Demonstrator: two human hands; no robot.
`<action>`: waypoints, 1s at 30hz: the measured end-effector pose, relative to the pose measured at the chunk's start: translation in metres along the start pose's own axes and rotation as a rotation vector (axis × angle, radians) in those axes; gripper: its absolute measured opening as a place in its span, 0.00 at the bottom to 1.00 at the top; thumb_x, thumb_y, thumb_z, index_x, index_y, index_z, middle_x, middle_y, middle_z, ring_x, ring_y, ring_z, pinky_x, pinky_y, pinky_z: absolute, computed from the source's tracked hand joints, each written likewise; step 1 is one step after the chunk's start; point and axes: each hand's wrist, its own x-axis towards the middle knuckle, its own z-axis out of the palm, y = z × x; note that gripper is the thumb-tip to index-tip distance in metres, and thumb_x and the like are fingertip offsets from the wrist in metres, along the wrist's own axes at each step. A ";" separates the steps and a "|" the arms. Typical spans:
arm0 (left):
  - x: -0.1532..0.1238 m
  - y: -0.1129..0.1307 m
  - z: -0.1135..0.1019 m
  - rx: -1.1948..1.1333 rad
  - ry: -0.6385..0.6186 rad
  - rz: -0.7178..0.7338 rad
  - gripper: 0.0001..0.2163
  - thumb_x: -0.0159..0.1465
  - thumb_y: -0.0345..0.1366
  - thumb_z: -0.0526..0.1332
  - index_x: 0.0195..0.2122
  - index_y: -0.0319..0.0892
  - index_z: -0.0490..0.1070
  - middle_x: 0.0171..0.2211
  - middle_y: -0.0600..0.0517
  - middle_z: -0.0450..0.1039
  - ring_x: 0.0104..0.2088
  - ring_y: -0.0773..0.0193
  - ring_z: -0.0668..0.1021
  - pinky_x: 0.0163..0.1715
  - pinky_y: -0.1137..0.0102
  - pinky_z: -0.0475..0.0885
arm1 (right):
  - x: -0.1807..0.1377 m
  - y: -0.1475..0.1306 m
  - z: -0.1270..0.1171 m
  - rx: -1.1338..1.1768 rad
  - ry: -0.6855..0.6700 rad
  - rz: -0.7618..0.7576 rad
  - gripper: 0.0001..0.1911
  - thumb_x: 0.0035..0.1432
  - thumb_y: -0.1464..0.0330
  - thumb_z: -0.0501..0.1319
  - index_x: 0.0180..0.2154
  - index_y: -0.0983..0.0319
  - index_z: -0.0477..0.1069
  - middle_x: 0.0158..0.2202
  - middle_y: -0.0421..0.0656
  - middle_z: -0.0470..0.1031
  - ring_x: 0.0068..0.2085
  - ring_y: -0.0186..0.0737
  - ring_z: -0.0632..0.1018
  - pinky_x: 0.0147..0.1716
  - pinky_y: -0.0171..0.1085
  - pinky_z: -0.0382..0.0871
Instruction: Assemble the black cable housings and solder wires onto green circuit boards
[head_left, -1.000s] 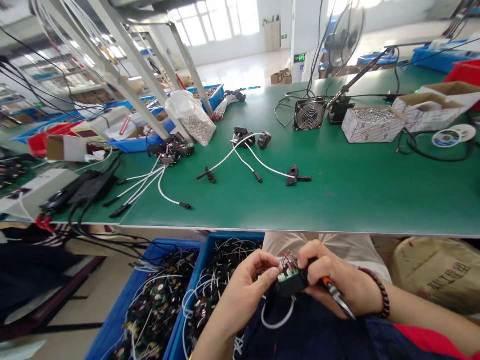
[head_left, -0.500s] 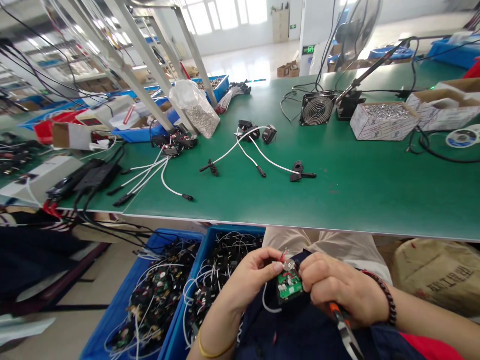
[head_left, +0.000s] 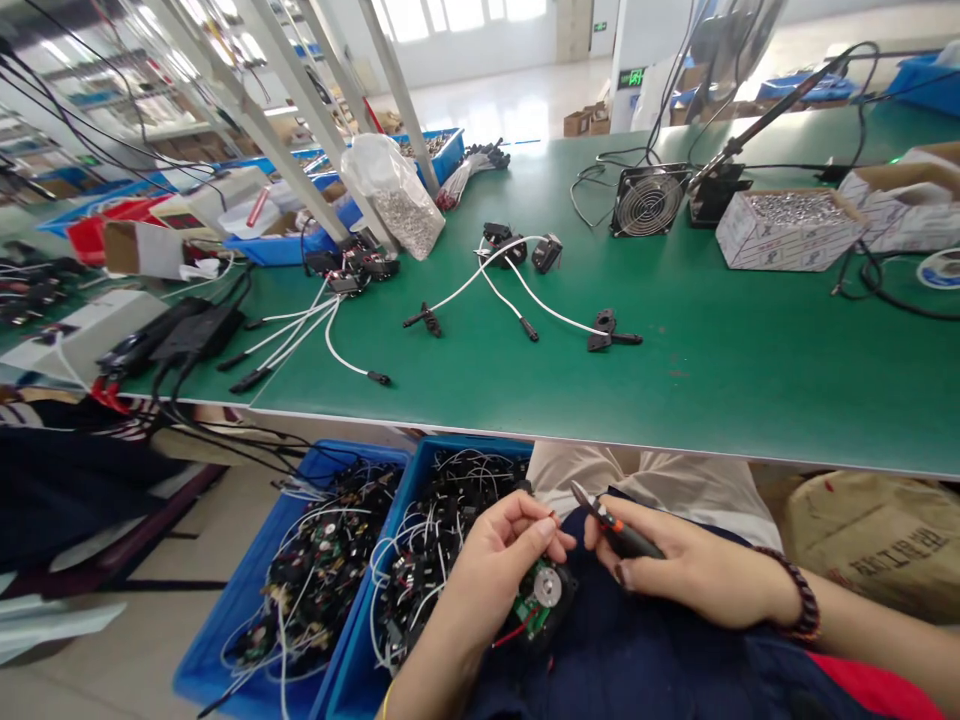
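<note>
The left hand [head_left: 517, 548] is curling its fingers over the upper edge of a black unit [head_left: 568, 603], thumb and forefinger pinching together just above it. The unit is sitting low over the dark apron [head_left: 645, 660], below the counter [head_left: 712, 370], with its green circuit board [head_left: 535, 612] and round metal disc [head_left: 547, 588] facing up. The right hand [head_left: 656, 560] is closing around a pair of pliers [head_left: 624, 537], whose tip is pointing up and leftward, apart from the board.

Judging by what is showing, the work is standing partway: the unit is lying open, and a red wire [head_left: 514, 634] is trailing from the lower side of the board. Whether its hidden end is joining anything, I cannot tell. The board is remaining uncovered, so closing the casing seems not yet done.

The left fingers are hiding part of the unit, and the counter's front edge is running between the hands and the cabled parts [head_left: 517, 247] lying on top. Further back, a small fan [head_left: 649, 202] and a box of metal bits [head_left: 787, 235] are standing to the right. Beside the left forearm, a blue bin [head_left: 415, 490] is holding tangled parts and white cables; a second bin [head_left: 238, 583] is standing left of it.
</note>
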 end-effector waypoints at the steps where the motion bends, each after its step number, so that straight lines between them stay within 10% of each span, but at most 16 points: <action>1: -0.004 0.002 0.002 0.040 0.002 -0.003 0.17 0.59 0.50 0.72 0.32 0.42 0.72 0.25 0.51 0.79 0.35 0.59 0.82 0.41 0.68 0.73 | 0.000 -0.001 0.000 0.011 0.003 0.028 0.13 0.55 0.70 0.57 0.44 0.61 0.66 0.34 0.38 0.67 0.34 0.36 0.67 0.36 0.36 0.64; 30: -0.012 0.018 0.019 0.181 -0.034 -0.014 0.06 0.58 0.38 0.63 0.28 0.40 0.71 0.22 0.53 0.77 0.25 0.66 0.77 0.31 0.73 0.70 | -0.007 -0.028 0.001 -0.238 -0.061 0.207 0.12 0.53 0.72 0.54 0.40 0.60 0.70 0.34 0.38 0.68 0.34 0.37 0.67 0.35 0.36 0.61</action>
